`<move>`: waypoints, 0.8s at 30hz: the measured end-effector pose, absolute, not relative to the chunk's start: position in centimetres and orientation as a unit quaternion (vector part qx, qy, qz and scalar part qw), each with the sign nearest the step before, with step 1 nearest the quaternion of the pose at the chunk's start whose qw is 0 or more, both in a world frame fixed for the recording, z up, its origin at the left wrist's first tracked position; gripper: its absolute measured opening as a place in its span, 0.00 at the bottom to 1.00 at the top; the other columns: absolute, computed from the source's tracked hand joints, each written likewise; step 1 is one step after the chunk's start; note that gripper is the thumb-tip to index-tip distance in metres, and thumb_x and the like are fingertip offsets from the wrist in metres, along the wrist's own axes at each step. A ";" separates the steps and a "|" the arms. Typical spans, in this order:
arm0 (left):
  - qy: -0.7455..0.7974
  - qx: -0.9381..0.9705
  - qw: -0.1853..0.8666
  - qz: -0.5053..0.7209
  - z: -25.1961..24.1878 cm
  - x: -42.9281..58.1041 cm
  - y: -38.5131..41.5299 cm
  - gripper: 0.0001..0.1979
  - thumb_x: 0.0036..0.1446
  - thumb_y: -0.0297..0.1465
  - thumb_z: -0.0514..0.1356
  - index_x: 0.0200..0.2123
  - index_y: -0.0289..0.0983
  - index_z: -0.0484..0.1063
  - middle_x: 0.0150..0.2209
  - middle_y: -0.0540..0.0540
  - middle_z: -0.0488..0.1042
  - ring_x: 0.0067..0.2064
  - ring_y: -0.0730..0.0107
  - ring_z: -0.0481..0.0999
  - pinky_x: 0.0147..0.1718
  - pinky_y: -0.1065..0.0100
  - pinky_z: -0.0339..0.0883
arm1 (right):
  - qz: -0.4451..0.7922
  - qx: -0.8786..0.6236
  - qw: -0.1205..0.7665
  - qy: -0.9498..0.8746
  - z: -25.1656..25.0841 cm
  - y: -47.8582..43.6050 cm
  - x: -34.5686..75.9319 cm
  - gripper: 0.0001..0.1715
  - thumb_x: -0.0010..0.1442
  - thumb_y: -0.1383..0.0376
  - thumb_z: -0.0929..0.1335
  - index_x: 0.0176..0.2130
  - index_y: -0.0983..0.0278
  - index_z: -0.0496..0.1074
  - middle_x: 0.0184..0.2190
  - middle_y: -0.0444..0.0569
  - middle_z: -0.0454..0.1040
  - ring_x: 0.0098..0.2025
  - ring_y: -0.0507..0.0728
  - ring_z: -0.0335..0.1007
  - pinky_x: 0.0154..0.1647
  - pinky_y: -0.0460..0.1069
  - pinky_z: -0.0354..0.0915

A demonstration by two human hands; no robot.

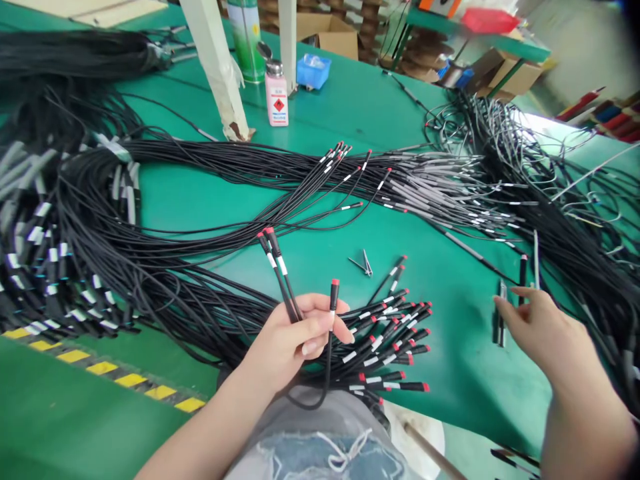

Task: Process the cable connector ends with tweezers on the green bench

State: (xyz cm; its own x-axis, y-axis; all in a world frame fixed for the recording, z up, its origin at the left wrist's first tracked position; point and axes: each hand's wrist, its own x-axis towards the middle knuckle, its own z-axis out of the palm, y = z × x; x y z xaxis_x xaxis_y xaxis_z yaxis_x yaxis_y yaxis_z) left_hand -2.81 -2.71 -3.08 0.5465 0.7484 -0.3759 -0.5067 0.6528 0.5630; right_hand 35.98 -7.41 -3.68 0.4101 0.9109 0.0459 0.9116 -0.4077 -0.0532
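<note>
My left hand (305, 330) is closed round several black cables. One cable with a red-capped end (334, 297) stands upright between thumb and fingers, its lower part looping down. Two more red-capped cable ends (274, 253) rise behind the thumb. To the right, my right hand (555, 333) reaches over the table, thumb and index finger apart. Beside its thumb lies a narrow metallic piece (501, 317), its kind unclear. A black rod with a red tip (523, 272) shows just beyond the index finger. Many red-capped cable ends (395, 340) fan out beside my left hand.
On the green table (310, 123), a nail clipper (365, 265) lies near the middle. Long black cable bundles (200, 157) cross the table, with another heap (575, 247) at right. Behind stand a pink-and-white bottle (277, 97), a white post (215, 67) and a blue bin (314, 72).
</note>
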 end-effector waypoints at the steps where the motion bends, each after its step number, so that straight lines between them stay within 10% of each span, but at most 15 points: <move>1: 0.305 0.201 0.856 0.366 -3.0 -2.8 -2.7 0.08 0.48 0.29 0.70 0.34 0.33 0.81 0.24 0.41 0.79 0.17 0.86 0.55 0.16 0.77 0.40 | -0.002 -0.837 0.052 -0.545 -3.4 -7.2 35.0 0.20 0.59 0.49 0.59 0.42 0.58 0.67 0.26 0.57 0.75 0.26 0.70 0.72 0.27 0.59 0.63; 5: 0.334 0.210 0.841 0.371 -2.6 -2.6 -2.6 0.09 0.46 0.30 0.71 0.32 0.33 0.80 0.21 0.44 0.77 0.17 0.85 0.53 0.16 0.77 0.41 | 0.093 -0.755 0.177 -0.624 -2.4 -4.6 29.2 0.19 0.62 0.52 0.59 0.43 0.62 0.70 0.30 0.54 0.77 0.29 0.63 0.74 0.32 0.55 0.68; 9: 0.367 0.222 0.825 0.369 -2.7 -2.5 -2.7 0.11 0.45 0.31 0.71 0.32 0.33 0.78 0.21 0.44 0.76 0.17 0.85 0.52 0.16 0.77 0.41 | 0.137 -0.684 0.174 -0.695 -2.5 -0.3 23.8 0.15 0.68 0.59 0.58 0.45 0.61 0.70 0.42 0.53 0.77 0.43 0.59 0.75 0.43 0.51 0.68; 15: 0.390 0.238 0.812 0.363 -2.6 -2.2 -3.0 0.13 0.43 0.33 0.73 0.32 0.34 0.76 0.21 0.45 0.76 0.17 0.86 0.51 0.17 0.78 0.40 | 0.180 -0.627 0.113 -0.749 -3.4 4.0 19.1 0.17 0.58 0.61 0.74 0.42 0.66 0.68 0.33 0.51 0.74 0.37 0.60 0.72 0.39 0.50 0.66; 24: 0.438 0.303 0.749 0.395 -2.1 0.4 -2.3 0.17 0.51 0.41 0.70 0.39 0.37 0.76 0.28 0.48 0.73 0.21 0.83 0.57 0.18 0.78 0.49 | 0.168 -0.641 0.166 -0.730 -2.1 1.2 20.4 0.12 0.71 0.65 0.61 0.39 0.66 0.71 0.36 0.50 0.72 0.40 0.55 0.70 0.43 0.47 0.64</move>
